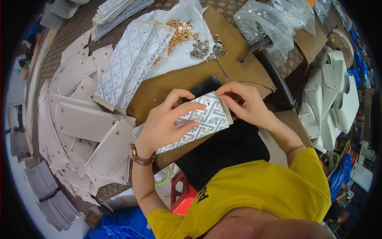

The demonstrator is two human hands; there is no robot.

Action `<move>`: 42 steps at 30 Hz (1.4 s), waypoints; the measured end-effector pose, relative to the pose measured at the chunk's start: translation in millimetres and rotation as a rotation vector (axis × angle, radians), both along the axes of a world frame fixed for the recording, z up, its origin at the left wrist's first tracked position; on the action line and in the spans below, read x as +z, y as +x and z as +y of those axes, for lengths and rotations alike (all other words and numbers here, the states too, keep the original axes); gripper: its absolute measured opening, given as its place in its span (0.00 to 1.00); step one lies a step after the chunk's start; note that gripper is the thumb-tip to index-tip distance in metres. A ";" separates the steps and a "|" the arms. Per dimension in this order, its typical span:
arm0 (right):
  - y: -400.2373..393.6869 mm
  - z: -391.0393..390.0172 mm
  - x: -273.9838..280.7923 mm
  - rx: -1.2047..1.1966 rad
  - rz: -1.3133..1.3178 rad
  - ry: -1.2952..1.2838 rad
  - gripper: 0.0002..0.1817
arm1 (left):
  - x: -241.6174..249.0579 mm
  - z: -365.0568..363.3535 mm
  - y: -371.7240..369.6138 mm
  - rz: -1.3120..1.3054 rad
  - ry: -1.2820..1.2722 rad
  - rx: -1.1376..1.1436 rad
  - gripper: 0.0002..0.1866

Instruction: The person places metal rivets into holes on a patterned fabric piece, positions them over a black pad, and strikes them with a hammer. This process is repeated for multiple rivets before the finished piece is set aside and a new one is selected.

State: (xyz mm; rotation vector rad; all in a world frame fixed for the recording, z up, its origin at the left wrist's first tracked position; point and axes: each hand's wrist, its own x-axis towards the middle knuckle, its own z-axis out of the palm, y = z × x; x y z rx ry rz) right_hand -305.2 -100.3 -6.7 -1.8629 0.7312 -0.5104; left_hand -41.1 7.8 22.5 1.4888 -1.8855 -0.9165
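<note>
A flat panel with a grey-and-white geometric pattern [213,113] lies tilted across the brown work surface in front of me, small dark holes showing in it. My left hand [169,119], wearing a wristwatch [141,155], grips the panel from the left, with thumb and index finger on its face. At the upper right corner, the fingertips of my right hand [246,102] pinch the panel's edge; any small part between them is hidden. Just behind the panel sits a black block [203,87], partly covered by it.
Gold metal studs [181,34] and silver ones [201,48] lie on a white plastic sheet [195,12]. Patterned panels [127,63] are stacked left of them. Studded pale pieces [79,119] pile up at left; a dark curved bar [272,73] and white pieces [330,91] stand right.
</note>
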 end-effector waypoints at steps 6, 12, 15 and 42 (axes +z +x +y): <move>5.3 -3.0 0.9 -0.036 0.019 -0.035 0.07 | -5.2 1.3 -6.7 -0.072 -0.051 -0.028 0.21; 8.2 -4.5 0.0 -0.046 0.040 -0.049 0.08 | -13.9 1.0 -6.7 -0.121 -0.211 -0.058 0.19; 10.1 -4.9 0.0 -0.055 0.051 -0.044 0.07 | -14.8 0.9 -7.4 -0.142 -0.209 -0.059 0.19; 39.0 -56.6 2.9 0.022 0.002 -0.575 0.09 | -17.6 7.2 -18.4 -0.257 -0.322 0.001 0.15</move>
